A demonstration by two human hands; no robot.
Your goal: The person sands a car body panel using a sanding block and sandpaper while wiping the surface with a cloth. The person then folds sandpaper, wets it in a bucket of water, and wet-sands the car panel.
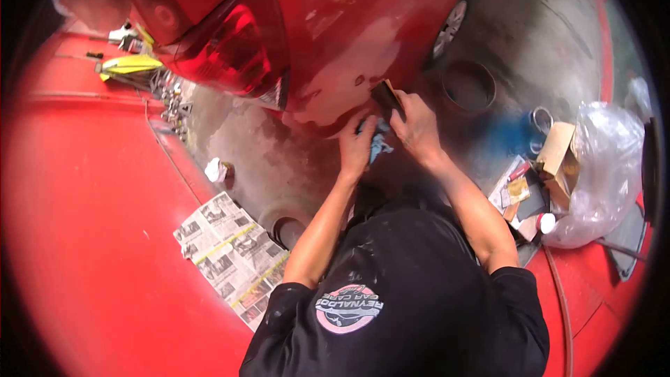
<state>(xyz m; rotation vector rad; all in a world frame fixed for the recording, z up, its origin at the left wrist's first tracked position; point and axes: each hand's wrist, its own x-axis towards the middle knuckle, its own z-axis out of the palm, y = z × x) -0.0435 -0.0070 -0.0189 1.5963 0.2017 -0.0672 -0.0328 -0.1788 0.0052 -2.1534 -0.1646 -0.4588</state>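
Observation:
In the head view, my right hand (419,129) grips a dark flat block with a tan edge, which looks like a sanding block (385,96). It is held close to the lower bumper of a red car (335,42). The paint there has dull pale patches and a small dark spot. My left hand (356,145) is closed around a crumpled blue cloth (379,145), part of which hangs out between my hands. Above my left hand is the car's red tail light (234,49).
On the left, newspaper sheets (230,251) lie by a red surface, near a crumpled white wad (216,169). Metal tools (174,101) stand behind. On the right are a round dark container (469,85), a cardboard box (556,153) and a clear plastic bag (604,167).

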